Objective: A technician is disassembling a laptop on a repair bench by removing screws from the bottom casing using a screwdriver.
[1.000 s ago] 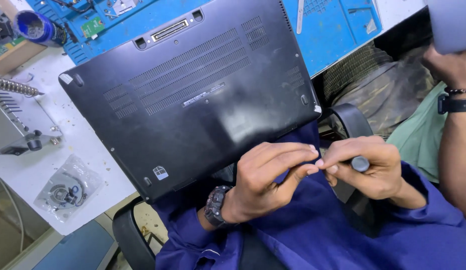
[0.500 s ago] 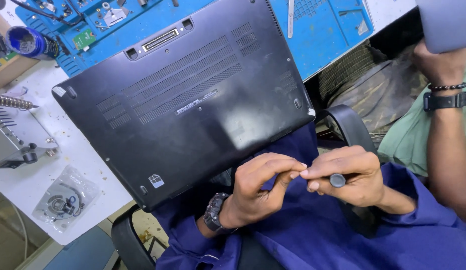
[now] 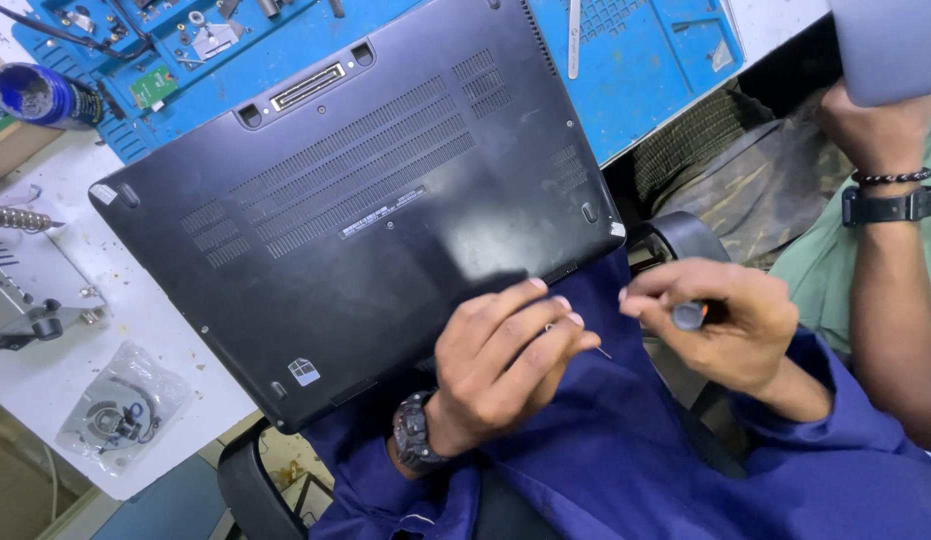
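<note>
Left hand: the left hand (image 3: 506, 370) lies over the lap in a blue sleeve, a dark watch (image 3: 416, 432) on the wrist. Fingers curled, tips pinched on something too small to name; a thin metal tip (image 3: 603, 352) pokes out just past them.
Right hand: the right hand (image 3: 721, 322) is closed around a screwdriver (image 3: 691, 315), its round dark cap showing between thumb and fingers. Whether the thin tip belongs to this tool cannot be told.
Change, hands: half a second ago the fingertips of both hands met; now they are apart, with a gap between them, the left nearer the laptop edge.
Laptop: the black laptop (image 3: 356, 210) lies bottom up, its near edge over the lap, the rest on the bench. It sits much as before.
Bag: a clear bag (image 3: 121, 410) of small parts lies on the white bench (image 3: 46, 360), left of the laptop.
Mat: a blue mat (image 3: 646, 70) lies under the far side of the laptop.
Other person: an arm (image 3: 886, 230) with a watch and a bead bracelet is at far right, holding up a grey thing; it stays there.
</note>
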